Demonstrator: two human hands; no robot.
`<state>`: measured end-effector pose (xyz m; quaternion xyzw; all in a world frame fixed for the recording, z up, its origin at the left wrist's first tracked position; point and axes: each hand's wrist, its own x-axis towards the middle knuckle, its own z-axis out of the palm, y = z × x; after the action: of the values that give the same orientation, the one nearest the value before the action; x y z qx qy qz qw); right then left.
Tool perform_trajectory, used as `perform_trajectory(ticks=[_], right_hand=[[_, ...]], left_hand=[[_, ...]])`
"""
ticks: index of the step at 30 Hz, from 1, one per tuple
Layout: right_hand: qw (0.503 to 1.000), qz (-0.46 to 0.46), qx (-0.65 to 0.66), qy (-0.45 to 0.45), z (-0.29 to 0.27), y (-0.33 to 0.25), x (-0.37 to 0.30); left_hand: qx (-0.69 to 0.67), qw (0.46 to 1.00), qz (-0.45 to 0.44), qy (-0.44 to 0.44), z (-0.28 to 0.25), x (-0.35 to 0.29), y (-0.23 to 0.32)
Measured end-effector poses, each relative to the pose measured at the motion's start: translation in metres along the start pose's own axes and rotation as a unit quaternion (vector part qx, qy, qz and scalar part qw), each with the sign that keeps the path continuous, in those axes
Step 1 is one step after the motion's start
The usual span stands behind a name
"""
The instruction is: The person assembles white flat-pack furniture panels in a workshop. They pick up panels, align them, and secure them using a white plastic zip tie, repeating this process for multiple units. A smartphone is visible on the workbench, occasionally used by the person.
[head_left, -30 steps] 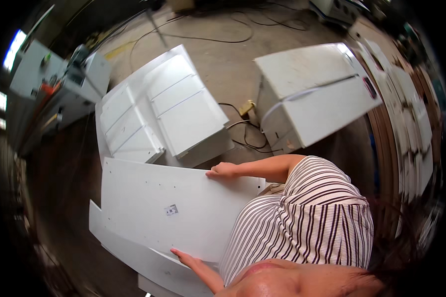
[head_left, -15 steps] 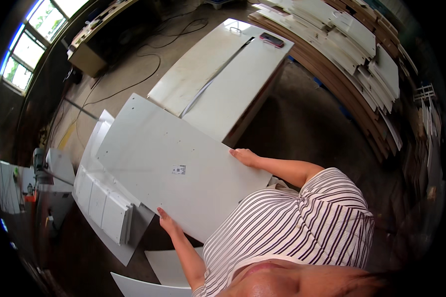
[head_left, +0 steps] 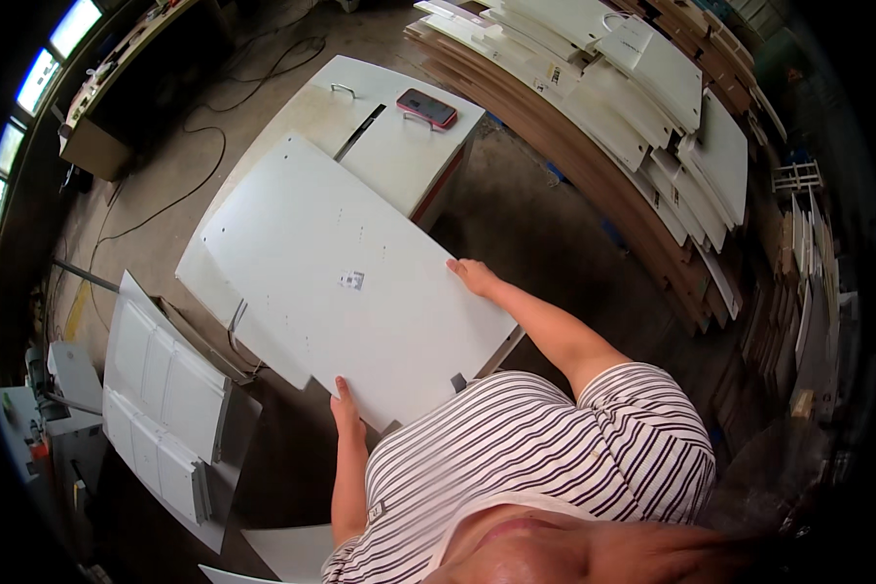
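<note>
A large flat white panel [head_left: 292, 263] with small drilled holes and a printed label [head_left: 352, 281] lies between my two hands, tilted across the view. Its far part overlaps the top of a white cabinet-like table [head_left: 399, 156]. On the panel's near left edge, close to a notch, my left hand [head_left: 346, 404] grips it with the thumb on top. My right hand [head_left: 472, 276] grips the right edge, thumb on top and the other fingers mostly hidden. The panel's near edge reaches my striped shirt, where a small dark grey piece [head_left: 458, 383] shows on it.
A phone [head_left: 426, 108] rests on the table beside metal handles. Stacks of white panels [head_left: 613, 107] stand to the right. More white panels [head_left: 161, 380] lean at the left. A dark cable [head_left: 222, 146] winds over the floor toward a bench [head_left: 97, 141].
The white panel has swung away from the leaning panels at left and now covers much of the tabletop. Both hands keep hold of it. The view has shifted too.
</note>
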<state>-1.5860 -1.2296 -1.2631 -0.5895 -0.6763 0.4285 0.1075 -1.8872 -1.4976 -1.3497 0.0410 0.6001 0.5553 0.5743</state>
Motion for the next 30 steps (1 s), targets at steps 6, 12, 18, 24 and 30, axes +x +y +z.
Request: perform_trajectory(ticks=[6, 12, 18, 24, 30], right_hand=[[0.997, 0.025, -0.070, 0.033, -0.051, 0.080, 0.107], [0.990, 0.066, -0.111, 0.048, -0.099, 0.062, 0.141], [0.980, 0.090, -0.154, 0.088, -0.126, 0.053, 0.168], [0.981, 0.074, -0.163, 0.077, -0.140, 0.046, 0.193], [0.978, 0.050, -0.199, 0.028, -0.162, 0.050, 0.213]], left_hand=[[-0.061, 0.996, -0.061, -0.025, 0.080, 0.066, -0.003], [-0.067, 0.993, -0.088, -0.035, 0.147, 0.085, 0.019], [-0.120, 0.976, -0.181, -0.033, 0.194, 0.104, 0.040], [-0.120, 0.979, -0.163, -0.007, 0.215, 0.104, 0.034], [-0.078, 0.979, -0.155, 0.106, 0.263, 0.092, 0.053]])
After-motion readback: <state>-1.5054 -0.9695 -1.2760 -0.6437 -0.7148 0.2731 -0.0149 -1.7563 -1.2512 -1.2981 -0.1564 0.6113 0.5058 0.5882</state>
